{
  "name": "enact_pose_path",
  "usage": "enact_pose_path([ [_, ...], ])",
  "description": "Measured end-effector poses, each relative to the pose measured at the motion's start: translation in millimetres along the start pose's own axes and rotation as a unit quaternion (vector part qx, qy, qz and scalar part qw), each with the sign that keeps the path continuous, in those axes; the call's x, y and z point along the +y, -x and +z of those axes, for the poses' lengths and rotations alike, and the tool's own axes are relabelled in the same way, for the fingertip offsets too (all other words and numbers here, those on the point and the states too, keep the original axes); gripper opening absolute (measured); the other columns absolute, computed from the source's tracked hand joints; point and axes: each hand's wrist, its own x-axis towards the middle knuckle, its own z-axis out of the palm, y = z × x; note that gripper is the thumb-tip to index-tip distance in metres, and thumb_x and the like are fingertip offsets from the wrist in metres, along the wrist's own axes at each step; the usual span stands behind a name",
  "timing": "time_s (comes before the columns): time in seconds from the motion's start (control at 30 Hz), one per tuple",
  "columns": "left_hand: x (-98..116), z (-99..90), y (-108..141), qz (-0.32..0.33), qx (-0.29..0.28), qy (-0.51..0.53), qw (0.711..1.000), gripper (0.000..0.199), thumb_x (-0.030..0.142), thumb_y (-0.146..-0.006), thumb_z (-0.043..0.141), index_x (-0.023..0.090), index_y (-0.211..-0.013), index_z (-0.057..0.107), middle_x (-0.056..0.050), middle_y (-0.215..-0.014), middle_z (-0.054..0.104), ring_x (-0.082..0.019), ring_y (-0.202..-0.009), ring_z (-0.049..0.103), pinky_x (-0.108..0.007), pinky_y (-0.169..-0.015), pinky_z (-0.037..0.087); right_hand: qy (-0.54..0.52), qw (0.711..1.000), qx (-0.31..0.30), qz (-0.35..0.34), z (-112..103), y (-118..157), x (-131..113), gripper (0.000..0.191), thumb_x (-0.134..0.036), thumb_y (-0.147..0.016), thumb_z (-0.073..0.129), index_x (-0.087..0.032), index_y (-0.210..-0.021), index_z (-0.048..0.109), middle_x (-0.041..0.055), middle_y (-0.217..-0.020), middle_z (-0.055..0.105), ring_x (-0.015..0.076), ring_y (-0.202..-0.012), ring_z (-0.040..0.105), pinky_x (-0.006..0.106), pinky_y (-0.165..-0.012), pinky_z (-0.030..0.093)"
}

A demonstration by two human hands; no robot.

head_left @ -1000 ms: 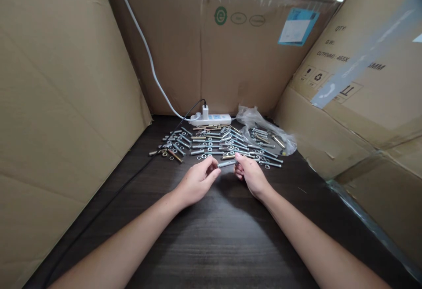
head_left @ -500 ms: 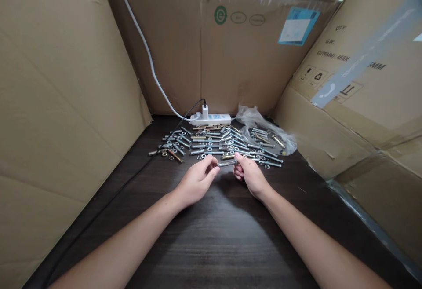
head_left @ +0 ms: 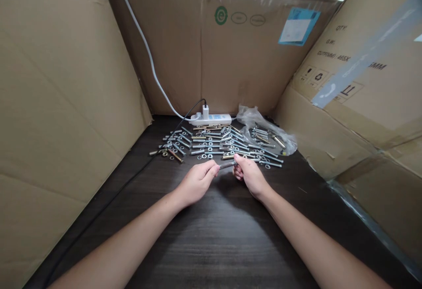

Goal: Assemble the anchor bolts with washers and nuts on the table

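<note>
A silvery metal bolt (head_left: pixel 227 165) is held level between my two hands, just above the dark table (head_left: pixel 224 245). My left hand (head_left: pixel 199 179) pinches its left end between thumb and fingers, hiding that tip. At the other end, my right hand (head_left: pixel 249 175) is closed round it, thumb on top and fingers curled below. Just beyond my hands lie loose metal parts: several silvery and brassy bolts and sleeves (head_left: pixel 206 147), with washers (head_left: pixel 204 156) and nuts among them.
Behind the parts is a white power strip (head_left: pixel 217 119) with a plugged-in charger (head_left: pixel 205 112). A clear plastic bag (head_left: pixel 286 141) with bolts lies at the back right. A black cable (head_left: pixel 115 190) crosses the left side. Cardboard walls (head_left: pixel 174 60) surround the table.
My left thumb and fingers have closed onto the left end of the bolt, covering its tip. My right hand has stayed almost still.
</note>
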Motion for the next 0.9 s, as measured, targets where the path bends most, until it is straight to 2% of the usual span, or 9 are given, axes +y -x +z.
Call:
enact_pose_path([
  [0.37,-0.4,0.9,0.2,0.014,-0.003,-0.053,0.999,0.029,0.036,-0.093,0.036,0.017,-0.075,0.048,0.001,-0.071,0.05,-0.012,-0.067,0.045,-0.023,-0.062,0.035,0.034,0.999,0.02,0.012,-3.4,-2.9,3.4,0.057,-0.063,-0.075,0.054,-0.02,-0.046,0.031,-0.0057,-0.04,0.029,0.0069,-0.037,0.027,0.023,-0.039,0.023],
  [0.6,1.1,1.3,2.7,0.013,-0.059,-0.052,0.997,0.03,0.037,-0.093,0.034,0.017,-0.076,0.049,0.001,-0.073,0.053,-0.012,-0.068,0.048,-0.023,-0.062,0.036,0.113,0.993,0.016,-0.041,-7.9,-1.2,5.7,0.057,-0.062,-0.08,0.047,-0.02,-0.045,0.032,-0.0041,-0.041,0.033,0.0076,-0.039,0.027,0.024,-0.042,0.022],
  [0.7,1.9,0.6,3.0,0.02,-0.06,-0.055,0.996,0.03,0.037,-0.094,0.034,0.017,-0.075,0.047,0.003,-0.071,0.051,-0.011,-0.065,0.046,-0.022,-0.061,0.034,0.133,0.989,0.016,-0.061,-8.4,-0.4,4.8,0.057,-0.06,-0.082,0.045,-0.019,-0.045,0.034,-0.0035,-0.042,0.034,0.0081,-0.04,0.03,0.025,-0.044,0.024],
  [0.9,0.2,-0.2,1.9,0.029,-0.042,-0.081,0.995,0.028,0.036,-0.093,0.035,0.018,-0.077,0.049,0.001,-0.073,0.052,-0.013,-0.067,0.047,-0.023,-0.062,0.035,0.117,0.993,0.023,-0.016,-8.2,-1.1,2.2,0.059,-0.062,-0.079,0.048,-0.02,-0.042,0.029,-0.005,-0.038,0.028,0.0072,-0.037,0.025,0.024,-0.04,0.021],
])
